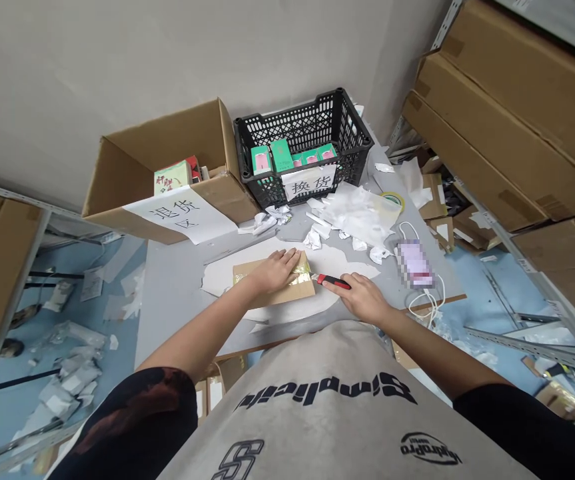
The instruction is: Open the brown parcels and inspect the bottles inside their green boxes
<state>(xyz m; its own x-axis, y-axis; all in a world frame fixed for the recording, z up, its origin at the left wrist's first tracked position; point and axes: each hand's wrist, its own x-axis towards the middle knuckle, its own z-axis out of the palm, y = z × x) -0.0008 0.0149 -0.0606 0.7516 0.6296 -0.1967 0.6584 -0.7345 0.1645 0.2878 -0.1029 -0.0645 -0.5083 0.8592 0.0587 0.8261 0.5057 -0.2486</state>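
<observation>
The left hand (274,270) is pressed down on a flat kraft cardboard package (272,288), fingers (291,257) spread out and lying flat, not gripping anything; it hides a good chunk of the package, so you can't see the whole top. Crinkly gold tape (301,273) shows on the package's right end and peeks out along its left side; the package sits on a torn white sheet (327,303) near the front of the grey counter (177,300).

The right hand (362,298) has its fingers (343,283) curled tight around a red-and-black box cutter (331,281), with the tip right by the gold tape; the blade is too small to make out, so I can't tell if it's actually cutting.

Farther back there's a black plastic crate (302,127) with green boxes (281,155) inside and an open cardboard box (157,143) with a paper sign (177,215) taped on; crumpled white paper (357,213) lies between the crate and a phone (414,263), which is pixelated beyond reading, with its white cable (430,300) trailing off the counter edge.
</observation>
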